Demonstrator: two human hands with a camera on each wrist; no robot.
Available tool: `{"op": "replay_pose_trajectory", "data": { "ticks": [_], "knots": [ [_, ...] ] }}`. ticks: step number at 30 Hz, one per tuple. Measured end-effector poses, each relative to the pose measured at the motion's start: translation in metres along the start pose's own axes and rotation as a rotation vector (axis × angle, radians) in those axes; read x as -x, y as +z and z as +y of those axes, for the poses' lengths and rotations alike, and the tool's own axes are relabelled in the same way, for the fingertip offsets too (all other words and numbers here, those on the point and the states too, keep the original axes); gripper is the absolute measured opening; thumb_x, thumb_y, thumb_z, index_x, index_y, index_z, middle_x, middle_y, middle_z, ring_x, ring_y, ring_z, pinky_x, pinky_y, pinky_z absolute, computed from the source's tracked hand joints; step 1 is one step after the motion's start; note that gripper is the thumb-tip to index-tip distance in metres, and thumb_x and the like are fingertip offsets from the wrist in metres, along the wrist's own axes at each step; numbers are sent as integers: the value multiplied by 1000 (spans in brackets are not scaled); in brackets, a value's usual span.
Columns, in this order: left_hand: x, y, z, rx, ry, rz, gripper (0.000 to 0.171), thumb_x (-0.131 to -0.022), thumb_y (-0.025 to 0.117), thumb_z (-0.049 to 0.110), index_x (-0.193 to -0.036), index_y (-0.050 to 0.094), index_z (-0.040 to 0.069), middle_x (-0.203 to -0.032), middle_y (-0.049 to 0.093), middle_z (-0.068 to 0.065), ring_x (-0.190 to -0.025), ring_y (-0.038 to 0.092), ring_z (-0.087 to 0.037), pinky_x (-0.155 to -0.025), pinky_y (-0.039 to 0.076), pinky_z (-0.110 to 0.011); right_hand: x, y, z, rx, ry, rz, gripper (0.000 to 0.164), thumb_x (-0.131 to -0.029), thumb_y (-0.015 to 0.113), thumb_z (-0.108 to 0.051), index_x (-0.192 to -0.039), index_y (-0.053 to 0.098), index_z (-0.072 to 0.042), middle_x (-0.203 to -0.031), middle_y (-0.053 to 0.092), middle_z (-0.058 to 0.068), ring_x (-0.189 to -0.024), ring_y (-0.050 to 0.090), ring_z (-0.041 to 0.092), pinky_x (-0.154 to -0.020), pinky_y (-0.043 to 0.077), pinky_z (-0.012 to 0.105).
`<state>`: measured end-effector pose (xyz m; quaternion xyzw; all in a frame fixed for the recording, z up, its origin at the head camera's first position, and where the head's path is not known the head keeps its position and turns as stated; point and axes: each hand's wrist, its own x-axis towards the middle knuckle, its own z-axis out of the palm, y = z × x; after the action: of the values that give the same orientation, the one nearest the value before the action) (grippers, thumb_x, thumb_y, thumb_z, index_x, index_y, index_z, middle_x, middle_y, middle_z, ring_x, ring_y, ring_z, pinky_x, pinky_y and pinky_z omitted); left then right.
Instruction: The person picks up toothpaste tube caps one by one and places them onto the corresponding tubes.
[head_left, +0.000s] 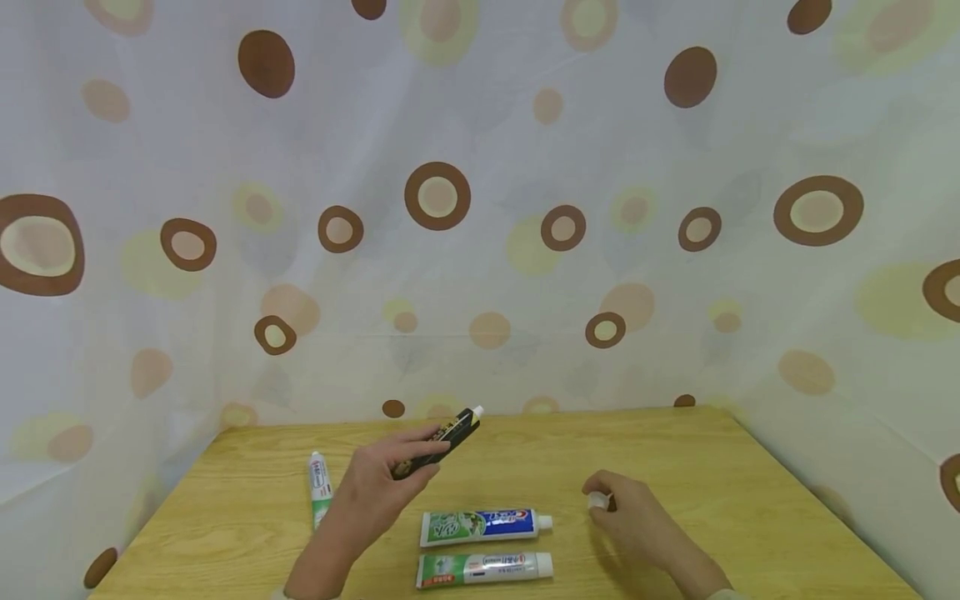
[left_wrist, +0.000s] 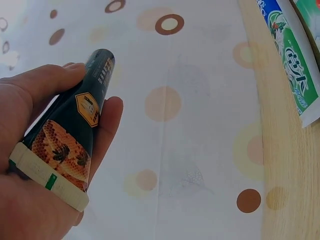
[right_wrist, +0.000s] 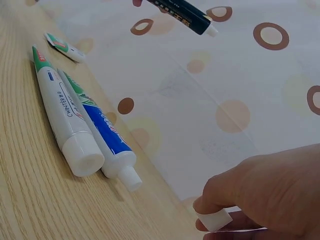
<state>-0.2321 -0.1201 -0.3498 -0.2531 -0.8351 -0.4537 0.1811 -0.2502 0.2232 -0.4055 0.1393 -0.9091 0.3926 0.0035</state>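
My left hand (head_left: 363, 492) grips a black toothpaste tube (head_left: 459, 432) above the table, tilted with its narrow white tip up and to the right. Honeycomb and bees are printed near the tube's flat end, seen in the left wrist view. Lower on the right, my right hand (head_left: 637, 512) pinches a small white cap (right_wrist: 215, 220) between thumb and fingers, apart from the tube. Two toothpaste tubes lie side by side between the hands: a green and blue one (head_left: 480, 527) with a narrow white tip, and a white and green one (head_left: 487, 569) with a wide cap.
Another white and green toothpaste tube (head_left: 320, 483) lies beyond my left forearm, which partly hides it. The wooden table (head_left: 675, 450) ends at a pale curtain (head_left: 495, 275) with brown circles, which hangs behind it and along both sides.
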Motion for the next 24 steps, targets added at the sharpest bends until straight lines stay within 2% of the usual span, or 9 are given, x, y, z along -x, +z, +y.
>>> {"op": "replay_pose_trajectory", "data": {
  "ticks": [4, 9, 17, 24],
  "knots": [
    [0, 2, 1, -26, 58, 11, 32, -83, 77, 1, -112, 77, 16, -131, 66, -4, -118, 64, -33, -80, 57, -23, 1, 0, 0, 7, 6, 9, 27, -89, 66, -5, -115, 62, 2, -106, 67, 11, -78, 56, 15, -63, 48, 22],
    [0, 3, 4, -48, 89, 24, 34, -80, 80, 2, -111, 77, 15, -125, 70, 0, -114, 67, -27, -79, 57, -20, 0, -1, -2, 32, 1, 35, 26, -90, 69, -12, -113, 63, 0, -96, 66, 4, -78, 57, 13, -65, 50, 22],
    [-2, 7, 6, -27, 168, -76, 33, -79, 81, 2, -111, 77, 12, -120, 72, -3, -107, 70, -24, -76, 56, -16, -2, -3, -5, 53, -59, 26, 24, -92, 71, -25, -106, 68, -7, -90, 65, -2, -77, 54, 7, -65, 47, 22],
    [0, 10, 7, -54, 215, -110, 31, -80, 80, 3, -110, 77, 11, -118, 73, -4, -107, 70, -23, -77, 56, -16, -2, -5, -9, -22, -83, 13, 33, -92, 70, -27, -119, 68, -9, -102, 64, 4, -89, 62, 13, -72, 53, 23]
  ]
}}
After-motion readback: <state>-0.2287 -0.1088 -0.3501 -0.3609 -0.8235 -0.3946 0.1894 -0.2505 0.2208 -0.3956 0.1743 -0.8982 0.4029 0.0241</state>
